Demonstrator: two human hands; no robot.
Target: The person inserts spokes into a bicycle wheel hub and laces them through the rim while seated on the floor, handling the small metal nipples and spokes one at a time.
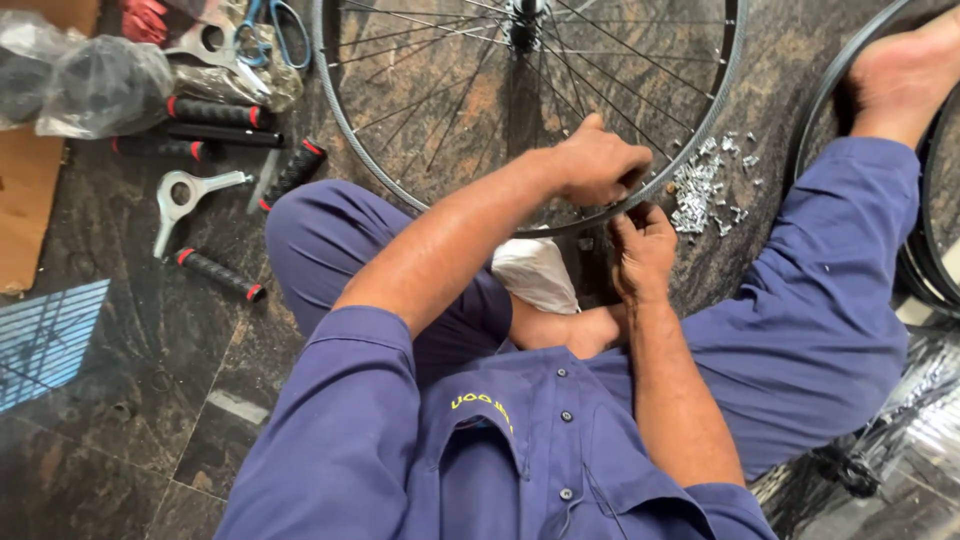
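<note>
A spoked bicycle wheel rim (345,125) lies flat on the dark stone floor in front of me, hub (522,25) at the top. My left hand (598,160) is closed over the near edge of the rim, fingers curled around it. My right hand (643,245) pinches the rim from below, just beside the left hand; whether it holds a small part I cannot tell. A pile of small silver spoke nipples (700,190) lies on the floor just right of both hands. I sit cross-legged in blue clothes.
Black handlebar grips with red ends (215,272), silver wrenches (185,197), blue-handled scissors (275,25) and plastic bags (100,85) lie at the left. Cardboard (25,200) lies at the far left. A white cloth (535,272) rests by my leg. My foot (905,70) rests on black tyres (925,265) at right.
</note>
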